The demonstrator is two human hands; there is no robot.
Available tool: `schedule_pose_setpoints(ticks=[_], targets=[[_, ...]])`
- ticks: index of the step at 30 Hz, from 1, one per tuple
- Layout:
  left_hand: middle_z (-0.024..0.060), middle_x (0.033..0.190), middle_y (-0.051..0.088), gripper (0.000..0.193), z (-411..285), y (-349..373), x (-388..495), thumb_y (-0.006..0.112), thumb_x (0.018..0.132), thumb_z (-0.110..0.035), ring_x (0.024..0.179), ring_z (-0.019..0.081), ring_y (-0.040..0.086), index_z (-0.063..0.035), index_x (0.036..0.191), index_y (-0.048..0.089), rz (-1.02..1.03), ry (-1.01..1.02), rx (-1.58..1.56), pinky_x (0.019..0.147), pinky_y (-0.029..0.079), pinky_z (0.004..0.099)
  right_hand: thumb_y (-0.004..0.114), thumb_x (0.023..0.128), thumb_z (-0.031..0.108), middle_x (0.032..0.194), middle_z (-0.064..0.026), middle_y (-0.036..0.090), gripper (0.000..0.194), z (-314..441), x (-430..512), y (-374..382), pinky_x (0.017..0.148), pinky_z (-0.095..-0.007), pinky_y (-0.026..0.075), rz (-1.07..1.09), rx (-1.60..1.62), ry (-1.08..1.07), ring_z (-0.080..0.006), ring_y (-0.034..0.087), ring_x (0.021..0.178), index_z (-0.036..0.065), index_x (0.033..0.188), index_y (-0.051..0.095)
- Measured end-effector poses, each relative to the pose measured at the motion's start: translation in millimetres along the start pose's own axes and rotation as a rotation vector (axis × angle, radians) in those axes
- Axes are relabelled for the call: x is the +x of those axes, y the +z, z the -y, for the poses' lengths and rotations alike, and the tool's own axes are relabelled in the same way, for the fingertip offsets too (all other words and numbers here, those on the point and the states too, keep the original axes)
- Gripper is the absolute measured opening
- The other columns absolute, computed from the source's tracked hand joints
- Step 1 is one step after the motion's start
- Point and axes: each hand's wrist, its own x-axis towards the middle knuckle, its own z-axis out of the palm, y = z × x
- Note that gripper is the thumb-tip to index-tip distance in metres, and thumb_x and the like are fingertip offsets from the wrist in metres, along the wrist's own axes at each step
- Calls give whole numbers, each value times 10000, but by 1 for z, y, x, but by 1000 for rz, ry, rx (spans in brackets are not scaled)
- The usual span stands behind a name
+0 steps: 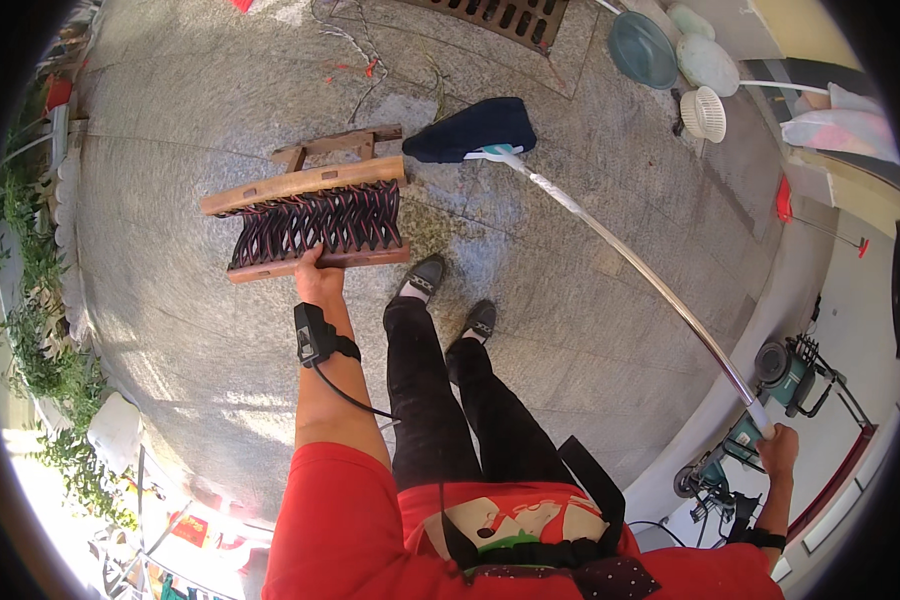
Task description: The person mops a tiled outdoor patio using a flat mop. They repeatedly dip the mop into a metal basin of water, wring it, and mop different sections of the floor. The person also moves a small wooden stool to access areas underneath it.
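Note:
My left hand [319, 279] grips the near wooden rail of a small stool [341, 172], whose seat is woven from black and red cord. The stool is tilted, with its legs pointing away from me. At the far right, my right hand [778, 448] is closed around the upper end of a long metal broom handle [649, 281]. The handle slants down to a dark broom head [474, 129] on the floor, just right of the stool's far side. A white and teal joint connects the two.
Stone paving [195, 330] covers the ground. A metal drain grate [506, 19] lies at the top. A teal basin [643, 50] and a white plastic basket [703, 114] stand upper right. Green wheeled machines [787, 379] are along the right, leafy plants [34, 352] along the left.

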Motion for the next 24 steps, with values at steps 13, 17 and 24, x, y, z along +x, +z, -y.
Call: schedule_pose_setpoints(ticks=[13, 17, 24], targets=[[130, 855, 588, 243, -149, -167, -91, 476, 691, 55, 756, 287, 588, 47, 930, 520, -112, 150, 727, 729, 513, 393, 688, 574, 87, 702, -181, 618, 199, 15, -36, 45, 631, -416, 472, 201, 148, 107, -353, 614, 705, 19, 750, 625], [131, 891, 612, 274, -145, -172, -118, 538, 670, 61, 752, 266, 607, 51, 944, 538, -54, 175, 776, 705, 520, 362, 696, 579, 75, 710, -175, 631, 227, 15, -32, 37, 615, -410, 470, 242, 106, 112, -335, 621, 678, 20, 794, 646], [75, 776, 566, 320, -137, -182, -174, 590, 554, 86, 617, 207, 548, 2, 857, 529, -310, 286, 848, 582, 491, 324, 674, 558, 24, 641, -134, 631, 207, 8, -17, 39, 577, -380, 481, 328, 175, 142, -272, 635, 620, 8, 762, 648]])
